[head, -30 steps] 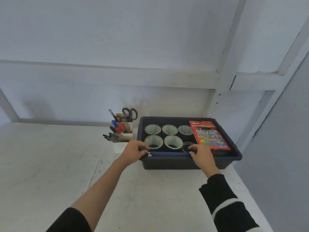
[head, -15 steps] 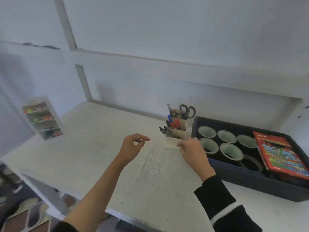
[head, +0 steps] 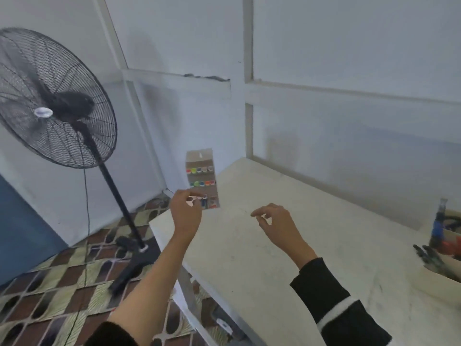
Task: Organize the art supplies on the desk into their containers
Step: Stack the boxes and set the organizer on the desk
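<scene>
Hands (head: 185,211) come first in the head view: the left hand is stretched out far, right in front of the bottom shelf of the little paint rack (head: 203,181). Its fingers are bent toward the thumb, with a small gap between them. I cannot tell if it pinches the rack yet or is only just beside it. I think it goes there to pick the rack up and bring it to the other art things.

The right hand (head: 277,221) hangs over the desk (head: 249,270), to the right of the left hand. Its fingers are loose and apart, and it holds nothing. It looks ready to help.

The rack stands behind the left hand, at the far corner of the desk. It has shelves with small pots in a row: red, green, blue, orange. The left hand hides part of the bottom row.

Far to the right of the right hand sits a pale pen holder (head: 444,270). Dark pens, a blue marker and a red one are in it. The picture edge cuts it off.

A big black fan (head: 50,101) stands on the floor, left of the left hand.
</scene>
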`<state>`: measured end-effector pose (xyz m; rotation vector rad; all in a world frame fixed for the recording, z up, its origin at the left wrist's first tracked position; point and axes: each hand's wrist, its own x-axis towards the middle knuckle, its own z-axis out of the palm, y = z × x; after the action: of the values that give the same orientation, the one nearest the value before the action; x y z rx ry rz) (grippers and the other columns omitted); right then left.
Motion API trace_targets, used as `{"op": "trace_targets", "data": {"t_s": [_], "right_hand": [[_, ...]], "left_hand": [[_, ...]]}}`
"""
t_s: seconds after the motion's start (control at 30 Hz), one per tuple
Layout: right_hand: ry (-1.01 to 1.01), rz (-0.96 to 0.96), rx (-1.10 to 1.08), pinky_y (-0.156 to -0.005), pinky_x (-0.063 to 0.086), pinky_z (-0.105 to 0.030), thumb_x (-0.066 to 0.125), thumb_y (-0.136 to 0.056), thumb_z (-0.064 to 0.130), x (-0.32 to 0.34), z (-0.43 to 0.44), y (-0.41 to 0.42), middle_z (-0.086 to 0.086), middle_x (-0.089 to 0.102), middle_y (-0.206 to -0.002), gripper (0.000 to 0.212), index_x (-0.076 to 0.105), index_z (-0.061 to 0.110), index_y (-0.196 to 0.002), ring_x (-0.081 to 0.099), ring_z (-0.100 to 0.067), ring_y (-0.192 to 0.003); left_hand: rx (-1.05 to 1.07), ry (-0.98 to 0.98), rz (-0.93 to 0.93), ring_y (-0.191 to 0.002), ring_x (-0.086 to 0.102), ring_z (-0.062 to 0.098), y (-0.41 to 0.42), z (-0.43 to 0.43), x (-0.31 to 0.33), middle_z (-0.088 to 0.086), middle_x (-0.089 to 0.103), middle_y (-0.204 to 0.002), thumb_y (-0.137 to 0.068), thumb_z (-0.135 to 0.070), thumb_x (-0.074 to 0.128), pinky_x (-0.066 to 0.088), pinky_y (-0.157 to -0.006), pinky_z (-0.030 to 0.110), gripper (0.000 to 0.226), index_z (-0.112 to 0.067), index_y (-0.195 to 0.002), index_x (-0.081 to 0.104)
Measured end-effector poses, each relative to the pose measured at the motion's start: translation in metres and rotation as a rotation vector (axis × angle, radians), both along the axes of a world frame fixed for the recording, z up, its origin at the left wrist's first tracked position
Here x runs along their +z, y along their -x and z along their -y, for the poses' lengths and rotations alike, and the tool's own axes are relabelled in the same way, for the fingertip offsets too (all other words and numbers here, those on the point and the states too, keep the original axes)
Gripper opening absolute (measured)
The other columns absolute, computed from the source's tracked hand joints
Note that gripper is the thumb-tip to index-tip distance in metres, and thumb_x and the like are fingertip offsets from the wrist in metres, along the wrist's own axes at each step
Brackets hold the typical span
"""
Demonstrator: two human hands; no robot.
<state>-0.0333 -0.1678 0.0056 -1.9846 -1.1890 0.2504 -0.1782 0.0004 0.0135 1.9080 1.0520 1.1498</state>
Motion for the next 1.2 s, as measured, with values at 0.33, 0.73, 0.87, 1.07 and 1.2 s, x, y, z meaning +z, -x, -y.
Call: {"op": "trace_targets", "data": {"t_s": [0.33, 0.73, 0.87, 1.07, 1.2], "right_hand": [[0.103, -0.303, 0.116, -0.103, 0.036, -0.034, 0.056, -0.094, 0.029, 0.020, -0.135, 0.017, -0.004, 0.037, -0.146, 0.070, 0.014, 0.020, -0.150, 0.037, -0.023, -0.133], [-0.062, -0.626, 0.121, -0.065, 0.045, -0.018, 0.062, -0.085, 0.014, 0.047, -0.120, -0.008, 0.005, 0.061, -0.116, 0.058, 0.038, 0.044, -0.129, 0.057, -0.013, -0.108], [-0.114, -0.640, 0.040, -0.081, 0.050, -0.028, 0.071, -0.081, 0.015, 0.056, -0.059, -0.033, 0.011, 0.059, -0.110, 0.068, 0.032, 0.029, -0.135, 0.058, -0.003, -0.094], [-0.102, -0.570, -0.132, -0.073, 0.049, -0.020, 0.077, -0.068, 0.030, 0.060, 0.052, -0.072, 0.016, 0.054, -0.110, 0.080, 0.031, 0.028, -0.133, 0.057, -0.001, -0.093], [-0.082, -0.559, -0.288, -0.064, 0.046, -0.014, 0.066, -0.083, 0.008, 0.055, 0.119, -0.093, 0.006, 0.052, -0.114, 0.073, 0.024, 0.022, -0.141, 0.055, -0.002, -0.088]], "left_hand": [[-0.146, 0.484, -0.085, -0.129, 0.041, 0.022, -0.009, -0.089, 0.019, 0.002, 0.040, -0.145, -0.103, -0.034, 0.028, 0.035, -0.108, 0.044, 0.041, -0.021, -0.141, 0.037], [-0.373, 0.588, 0.056, -0.100, 0.056, 0.013, -0.055, -0.050, 0.024, -0.004, 0.056, -0.118, -0.102, -0.047, 0.019, 0.035, -0.089, 0.030, 0.042, -0.030, -0.120, 0.053], [-0.523, 0.581, 0.039, -0.090, 0.057, 0.004, -0.095, -0.002, 0.031, -0.005, 0.059, -0.112, -0.102, -0.047, 0.018, 0.043, -0.081, 0.026, 0.038, -0.037, -0.110, 0.054], [-0.748, 0.636, -0.021, -0.080, 0.056, 0.001, -0.158, 0.091, 0.028, -0.005, 0.055, -0.108, -0.103, -0.043, 0.016, 0.044, -0.064, 0.011, 0.037, -0.033, -0.111, 0.051], [-0.868, 0.679, -0.060, -0.103, 0.053, 0.017, -0.192, 0.150, 0.022, 0.000, 0.054, -0.117, -0.101, -0.048, 0.011, 0.039, -0.093, 0.030, 0.046, -0.032, -0.112, 0.052]]}}
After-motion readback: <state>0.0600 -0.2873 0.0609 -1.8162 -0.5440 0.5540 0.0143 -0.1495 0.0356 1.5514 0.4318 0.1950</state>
